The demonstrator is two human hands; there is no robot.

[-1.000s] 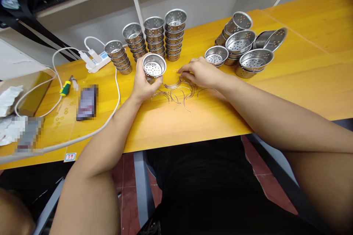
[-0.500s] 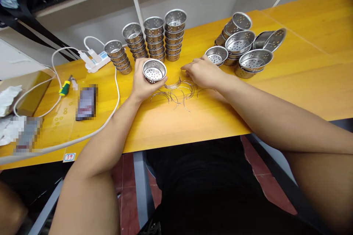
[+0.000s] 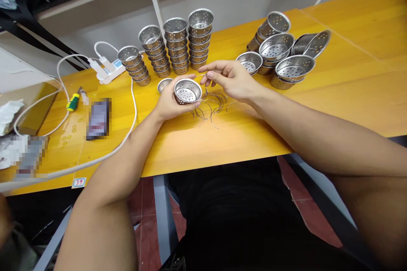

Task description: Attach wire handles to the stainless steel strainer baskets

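My left hand (image 3: 170,103) is wrapped round a perforated metal strainer basket (image 3: 187,89), its open top facing up. Just to the right, my right hand (image 3: 232,78) pinches a thin curved wire (image 3: 202,75) near the basket's rim, mostly hidden by the fingers. Below both hands, a loose heap of curved wires (image 3: 212,108) lies on the table. Another strainer basket (image 3: 164,84) stands behind my left hand, partly covered by it.
Stacked strainer baskets (image 3: 176,46) stand at the back, with more baskets (image 3: 276,48) piled to the right. On the left are a power strip (image 3: 110,70), a white cable (image 3: 132,106), a green-yellow screwdriver (image 3: 73,101) and a blurred phone (image 3: 98,118). The yellow table's front edge (image 3: 219,161) is near my lap.
My left hand has moved right with the basket, uncovering another basket behind it. My right hand has shifted slightly and now holds a wire between thumb and fingers.
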